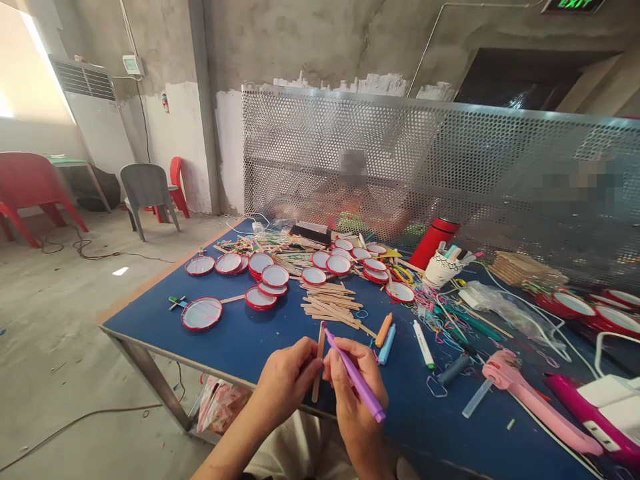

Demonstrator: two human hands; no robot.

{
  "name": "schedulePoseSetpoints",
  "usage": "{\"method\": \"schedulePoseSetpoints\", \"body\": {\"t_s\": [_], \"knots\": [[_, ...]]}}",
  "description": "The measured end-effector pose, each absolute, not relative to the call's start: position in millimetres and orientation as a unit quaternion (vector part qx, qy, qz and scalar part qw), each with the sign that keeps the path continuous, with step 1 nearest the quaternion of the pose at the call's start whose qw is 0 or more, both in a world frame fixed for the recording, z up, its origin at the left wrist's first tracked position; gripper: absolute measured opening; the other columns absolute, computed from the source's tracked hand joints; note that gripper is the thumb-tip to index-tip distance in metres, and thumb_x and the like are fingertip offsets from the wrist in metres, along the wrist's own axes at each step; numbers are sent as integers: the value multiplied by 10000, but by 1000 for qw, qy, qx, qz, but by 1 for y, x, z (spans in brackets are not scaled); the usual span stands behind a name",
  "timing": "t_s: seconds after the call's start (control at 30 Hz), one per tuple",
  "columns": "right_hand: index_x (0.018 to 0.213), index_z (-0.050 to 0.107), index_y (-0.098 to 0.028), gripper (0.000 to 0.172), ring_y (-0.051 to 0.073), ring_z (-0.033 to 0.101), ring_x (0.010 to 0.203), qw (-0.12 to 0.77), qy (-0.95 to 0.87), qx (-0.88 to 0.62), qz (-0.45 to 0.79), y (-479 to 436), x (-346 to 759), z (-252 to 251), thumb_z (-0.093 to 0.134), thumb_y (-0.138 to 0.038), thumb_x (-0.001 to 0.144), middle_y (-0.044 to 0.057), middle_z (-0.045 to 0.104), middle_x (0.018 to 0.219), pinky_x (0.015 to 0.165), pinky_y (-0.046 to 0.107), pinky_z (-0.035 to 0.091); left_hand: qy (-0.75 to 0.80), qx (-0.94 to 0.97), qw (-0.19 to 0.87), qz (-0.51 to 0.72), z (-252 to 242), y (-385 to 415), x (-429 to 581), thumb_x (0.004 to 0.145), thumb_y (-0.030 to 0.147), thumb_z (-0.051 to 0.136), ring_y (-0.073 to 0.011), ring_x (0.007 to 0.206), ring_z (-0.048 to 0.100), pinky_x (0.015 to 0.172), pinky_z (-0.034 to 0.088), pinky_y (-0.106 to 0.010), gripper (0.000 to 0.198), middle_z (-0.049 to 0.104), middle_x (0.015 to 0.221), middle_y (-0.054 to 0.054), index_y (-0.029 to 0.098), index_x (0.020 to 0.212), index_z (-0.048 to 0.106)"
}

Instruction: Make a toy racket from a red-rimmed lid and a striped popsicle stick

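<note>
Between its thumb and fingers my left hand (290,377) pinches a wooden craft stick (317,380), held upright above the front edge of the blue table (215,350). My right hand (356,387) grips a purple marker (357,380), and the marker's tip touches or nearly touches the stick's upper end. Just beyond the hands lies a heap of bare craft sticks (330,303). An orange marker (383,329) and a blue marker (387,343) rest to the right of them, with a white marker (423,343) farther right.
Several red-rimmed white discs (201,313) are spread over the table. A pink glue gun (540,400) lies at right, near tangled coloured bands (440,303). A pen cup (443,269) and red thermos (435,241) stand before a perforated metal screen (310,133); blurred people show through it.
</note>
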State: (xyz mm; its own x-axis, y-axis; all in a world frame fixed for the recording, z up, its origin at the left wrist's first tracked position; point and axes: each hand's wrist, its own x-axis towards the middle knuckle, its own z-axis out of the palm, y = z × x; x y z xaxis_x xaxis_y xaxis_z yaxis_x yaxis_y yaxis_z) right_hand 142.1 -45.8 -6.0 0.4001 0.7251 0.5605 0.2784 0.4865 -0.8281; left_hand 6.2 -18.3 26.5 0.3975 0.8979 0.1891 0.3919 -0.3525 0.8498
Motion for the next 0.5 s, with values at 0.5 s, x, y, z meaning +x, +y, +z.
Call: {"method": "schedulePoseSetpoints", "body": {"t_s": [0.5], "knots": [[995,705,-247,124,148,680,635,678,-545,-474,138,-45,141,-3,625,-341,984,12,712,791,549,234,583,427,751,365,347,26,-17,6,924,338,462,-139,595,425,593,316,-240,206,481,640,61,245,744,428]]}}
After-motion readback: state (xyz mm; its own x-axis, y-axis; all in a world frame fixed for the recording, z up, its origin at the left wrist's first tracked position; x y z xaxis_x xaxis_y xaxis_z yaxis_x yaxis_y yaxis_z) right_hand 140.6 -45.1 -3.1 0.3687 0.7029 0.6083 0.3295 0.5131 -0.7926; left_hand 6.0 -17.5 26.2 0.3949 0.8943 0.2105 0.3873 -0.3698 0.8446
